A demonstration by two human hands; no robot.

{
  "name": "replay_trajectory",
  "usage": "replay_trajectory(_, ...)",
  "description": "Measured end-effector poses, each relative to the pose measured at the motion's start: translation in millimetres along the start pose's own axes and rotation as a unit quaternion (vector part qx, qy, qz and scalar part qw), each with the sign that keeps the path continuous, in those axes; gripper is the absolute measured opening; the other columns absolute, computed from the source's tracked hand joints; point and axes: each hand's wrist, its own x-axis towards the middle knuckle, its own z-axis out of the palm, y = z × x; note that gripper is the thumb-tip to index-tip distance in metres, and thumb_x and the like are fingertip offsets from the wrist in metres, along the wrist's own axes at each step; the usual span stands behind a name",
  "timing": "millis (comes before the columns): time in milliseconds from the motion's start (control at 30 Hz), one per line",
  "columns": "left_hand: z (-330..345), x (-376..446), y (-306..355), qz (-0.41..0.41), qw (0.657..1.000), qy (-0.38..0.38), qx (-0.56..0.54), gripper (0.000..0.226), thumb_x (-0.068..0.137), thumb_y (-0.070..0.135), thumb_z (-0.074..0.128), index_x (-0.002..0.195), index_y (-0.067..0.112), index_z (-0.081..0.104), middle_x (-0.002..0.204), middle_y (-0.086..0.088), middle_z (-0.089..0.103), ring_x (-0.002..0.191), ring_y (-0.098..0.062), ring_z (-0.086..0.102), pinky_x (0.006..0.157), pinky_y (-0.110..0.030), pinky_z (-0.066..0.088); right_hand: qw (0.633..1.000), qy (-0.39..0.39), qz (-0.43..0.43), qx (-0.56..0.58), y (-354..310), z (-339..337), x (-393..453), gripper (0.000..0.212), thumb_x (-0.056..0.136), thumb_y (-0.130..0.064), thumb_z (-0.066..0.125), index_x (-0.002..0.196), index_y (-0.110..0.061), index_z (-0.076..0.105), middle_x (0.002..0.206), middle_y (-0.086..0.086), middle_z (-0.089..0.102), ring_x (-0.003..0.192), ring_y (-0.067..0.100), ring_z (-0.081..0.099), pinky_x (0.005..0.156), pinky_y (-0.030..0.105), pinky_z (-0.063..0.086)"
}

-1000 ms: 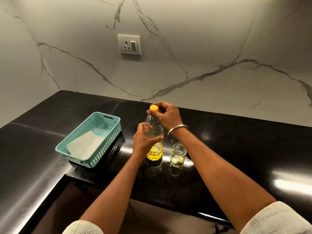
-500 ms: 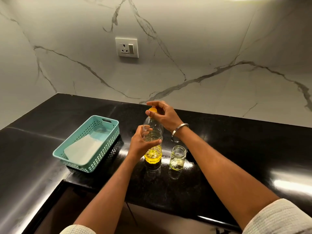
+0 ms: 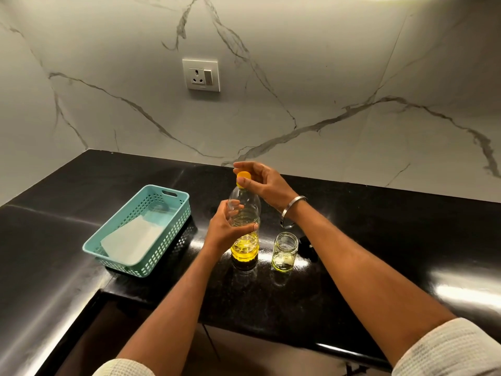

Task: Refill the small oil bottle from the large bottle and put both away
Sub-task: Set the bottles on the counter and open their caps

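Observation:
The large clear plastic bottle point(image 3: 245, 240) stands upright on the black counter point(image 3: 379, 240), with yellow oil in its lower part and a yellow cap point(image 3: 243, 175) on top. My left hand point(image 3: 226, 229) grips the bottle's middle. My right hand point(image 3: 260, 180) pinches the cap between thumb and fingers. Just right of the bottle stands the small glass jar point(image 3: 284, 252), open on top, with a little pale oil at the bottom. A dark object point(image 3: 307, 246), maybe its lid, lies behind the jar, partly hidden by my right forearm.
A teal plastic basket point(image 3: 141, 226) with a white sheet lying in it sits on the counter to the left of the bottle. A wall socket point(image 3: 201, 75) is set in the marble backsplash. The counter edge runs close below the bottle and jar.
The view has tilted slightly upward. My right hand's fingers have shifted round the cap; my left hand keeps hold of the bottle. Bottle and jar stay in place.

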Motion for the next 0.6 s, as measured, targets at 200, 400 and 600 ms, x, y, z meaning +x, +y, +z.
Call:
replay_trajectory(200,-0.4,-0.4,0.0,0.000,1.000,0.000,0.005,0.070,0.061,0.020,0.090,0.117,0.026,0.049,0.119,0.006,0.060,0.114,-0.010,0.056,0.094,-0.039,0.053,0.997,0.049,-0.032,-0.058,-0.4,0.4,1.1,0.039,0.085,-0.013,0.067,0.121,-0.007,0.054,0.105,0.000,0.056,0.101,0.018,0.057,0.088,0.025,0.053)
replay_trajectory(400,-0.2,-1.0,1.8,0.003,1.000,0.001,0.011,0.070,0.062,0.021,0.090,0.118,0.026,0.049,0.116,0.011,0.059,0.109,-0.005,0.055,0.089,-0.029,0.052,1.000,0.016,-0.020,-0.011,-2.5,-2.6,3.0,0.033,0.092,-0.003,0.053,0.125,-0.004,0.051,0.122,0.015,0.058,0.111,0.021,0.058,0.089,0.022,0.053)
replay_trajectory(600,-0.9,0.0,1.6,0.002,1.000,-0.003,0.009,0.070,0.062,0.020,0.090,0.119,0.026,0.048,0.118,0.008,0.058,0.113,-0.009,0.055,0.091,-0.031,0.052,0.996,0.033,-0.034,-0.081,1.1,0.1,3.0,0.040,0.083,-0.015,0.069,0.120,-0.006,0.056,0.116,0.006,0.055,0.102,0.016,0.056,0.084,0.017,0.052)
